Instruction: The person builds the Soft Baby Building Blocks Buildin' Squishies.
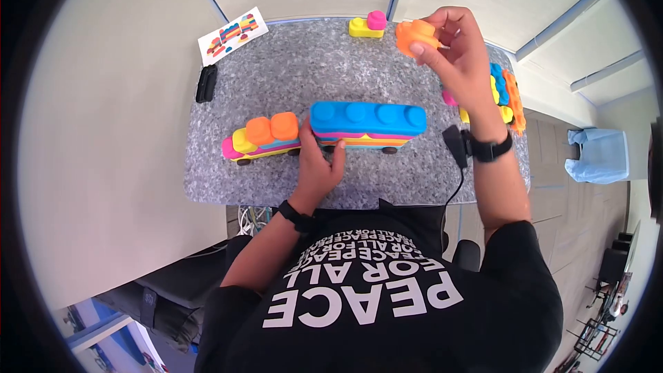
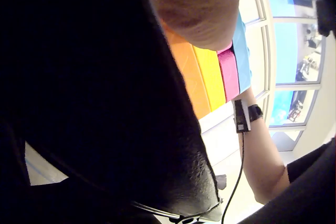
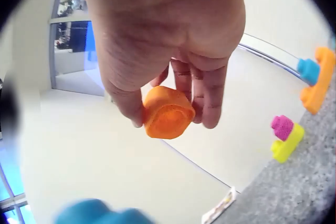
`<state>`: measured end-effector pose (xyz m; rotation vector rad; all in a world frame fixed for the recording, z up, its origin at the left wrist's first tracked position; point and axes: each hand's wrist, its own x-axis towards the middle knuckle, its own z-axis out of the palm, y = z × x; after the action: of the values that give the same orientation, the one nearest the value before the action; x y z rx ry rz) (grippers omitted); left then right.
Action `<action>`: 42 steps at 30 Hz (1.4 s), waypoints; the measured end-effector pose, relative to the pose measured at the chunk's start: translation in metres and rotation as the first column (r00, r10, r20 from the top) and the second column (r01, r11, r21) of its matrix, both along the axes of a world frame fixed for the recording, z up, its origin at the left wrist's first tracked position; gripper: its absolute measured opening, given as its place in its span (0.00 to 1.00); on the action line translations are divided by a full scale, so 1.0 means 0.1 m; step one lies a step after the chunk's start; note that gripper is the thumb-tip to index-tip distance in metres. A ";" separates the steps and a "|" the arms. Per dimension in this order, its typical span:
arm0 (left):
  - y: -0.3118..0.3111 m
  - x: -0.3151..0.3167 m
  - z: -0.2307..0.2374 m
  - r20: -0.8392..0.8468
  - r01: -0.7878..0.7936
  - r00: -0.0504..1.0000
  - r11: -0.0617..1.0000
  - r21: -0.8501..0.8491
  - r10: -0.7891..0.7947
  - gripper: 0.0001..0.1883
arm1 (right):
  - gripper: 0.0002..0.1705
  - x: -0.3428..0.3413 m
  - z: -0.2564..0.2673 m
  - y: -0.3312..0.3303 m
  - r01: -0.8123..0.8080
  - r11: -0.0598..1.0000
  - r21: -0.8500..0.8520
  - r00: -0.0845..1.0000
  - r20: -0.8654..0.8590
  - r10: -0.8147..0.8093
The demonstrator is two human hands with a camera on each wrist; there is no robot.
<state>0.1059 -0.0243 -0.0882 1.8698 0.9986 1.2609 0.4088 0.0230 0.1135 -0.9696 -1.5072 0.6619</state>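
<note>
My right hand (image 1: 468,62) is raised over the back right of the table and pinches an orange building block (image 1: 413,36) between thumb and fingers. The hollow underside of that orange block (image 3: 170,119) faces the right wrist camera. My left hand (image 1: 319,171) grips the left end of a long toy wagon made of stacked blocks (image 1: 367,119), thumb on the near side. Its layers show orange, yellow (image 2: 212,79), pink and blue, with a studded blue block on top. Left of it stands a smaller vehicle (image 1: 266,139) with two orange blocks on top.
A yellow block with a pink one on it (image 1: 366,26) sits at the table's back edge. Blue, yellow, pink and orange blocks (image 1: 512,100) lie at the right edge. A picture card (image 1: 233,34) and a black object (image 1: 206,83) are at the back left.
</note>
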 end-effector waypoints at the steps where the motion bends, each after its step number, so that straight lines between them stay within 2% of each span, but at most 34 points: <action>1: 0.00 0.00 -0.01 -0.001 0.003 1.000 1.000 -0.010 -0.003 0.44 | 0.29 -0.18 0.12 -0.19 0.056 0.998 0.029 0.997 0.044 -0.057; 3: 0.01 -0.01 -0.03 -0.013 0.006 1.000 1.000 -0.006 -0.006 0.45 | 0.28 -0.60 0.26 -0.42 0.158 0.983 0.097 0.978 0.125 -0.170; 6: 0.01 -0.02 -0.02 -0.043 0.007 0.999 1.000 0.011 -0.007 0.45 | 0.30 -0.90 0.12 -0.40 0.068 0.890 0.451 0.892 0.372 -0.257; 10: -0.02 -0.04 0.08 -0.090 -0.008 0.996 1.000 0.023 0.010 0.46 | 0.29 -1.22 -0.14 -0.40 0.008 0.951 0.309 0.915 0.382 -0.132; 13: -0.02 -0.06 0.05 -0.121 -0.006 0.993 1.000 0.030 0.009 0.46 | 0.30 -1.29 -0.29 -0.41 -0.036 0.971 0.234 0.884 0.462 -0.078; 16: -0.02 -0.05 0.06 -0.120 0.012 0.993 1.000 0.023 -0.009 0.45 | 0.30 -1.32 -0.29 -0.44 -0.012 0.977 0.211 0.831 0.546 -0.107; 20: -0.03 -0.03 0.11 -0.106 0.020 0.994 1.000 0.008 -0.019 0.44 | 0.30 -1.33 -0.29 -0.46 0.025 0.988 0.150 0.826 0.554 -0.105; 22: -0.02 -0.04 0.09 -0.159 0.012 0.987 0.997 0.076 0.000 0.45 | 0.29 -1.34 -0.29 -0.48 0.036 0.992 0.125 0.809 0.579 -0.102; 28: -0.02 -0.05 0.08 -0.175 0.009 0.984 0.995 0.096 0.008 0.45 | 0.25 -1.34 -0.24 -0.50 0.019 0.989 0.149 0.793 0.601 -0.106; 31: 0.00 -0.05 0.07 -0.182 0.008 0.983 0.990 0.141 0.018 0.46 | 0.31 -1.33 -0.24 -0.49 0.031 0.997 0.067 0.784 0.618 -0.066; 34: 0.00 -0.06 0.05 -0.188 0.012 0.982 0.991 0.136 0.014 0.47 | 0.31 -1.29 -0.21 -0.45 -0.028 0.999 -0.022 0.836 0.548 0.035; 37: 0.00 -0.05 0.05 -0.185 0.013 0.983 0.992 0.127 0.011 0.47 | 0.32 -1.26 -0.14 -0.43 -0.065 0.995 -0.076 0.837 0.539 0.095; 42: 0.01 -0.05 0.03 -0.187 0.008 0.982 0.990 0.142 0.019 0.48 | 0.35 -1.26 -0.13 -0.43 -0.034 0.994 -0.101 0.805 0.587 0.087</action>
<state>0.1007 -0.0229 -0.0853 2.1300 1.0353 1.2028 0.2823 -0.0196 0.1001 -1.2742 -2.0808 0.4872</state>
